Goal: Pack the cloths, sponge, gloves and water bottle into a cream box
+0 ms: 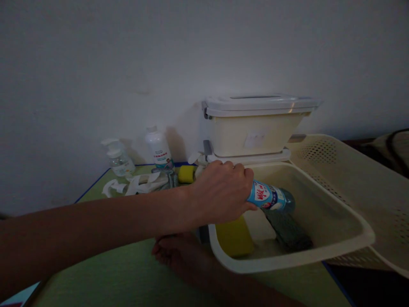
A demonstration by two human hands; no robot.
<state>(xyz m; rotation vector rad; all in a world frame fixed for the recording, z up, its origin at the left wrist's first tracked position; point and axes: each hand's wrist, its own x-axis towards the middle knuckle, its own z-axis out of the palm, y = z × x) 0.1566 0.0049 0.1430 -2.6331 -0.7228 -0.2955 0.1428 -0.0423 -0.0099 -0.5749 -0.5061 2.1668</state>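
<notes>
My left hand [220, 192] reaches across from the left and is closed round the neck end of a blue bottle with a red and white label [270, 197]. It holds the bottle tilted over a cream plastic basin [351, 221]. In the basin lie a yellow sponge [234, 236] and a dark cloth [289, 232]. My right hand [174, 253] lies low on the green table [128, 273] by the basin's left corner, under my left forearm. Its fingers are lost in shadow.
Two lidded cream boxes [255, 132] are stacked against the white wall behind the basin. A perforated cream basket [358, 179] sits to the right. At the back left are a white bottle [158, 147], a small clear bottle [119, 162], crumpled white cloth [137, 185] and a small yellow sponge [186, 174].
</notes>
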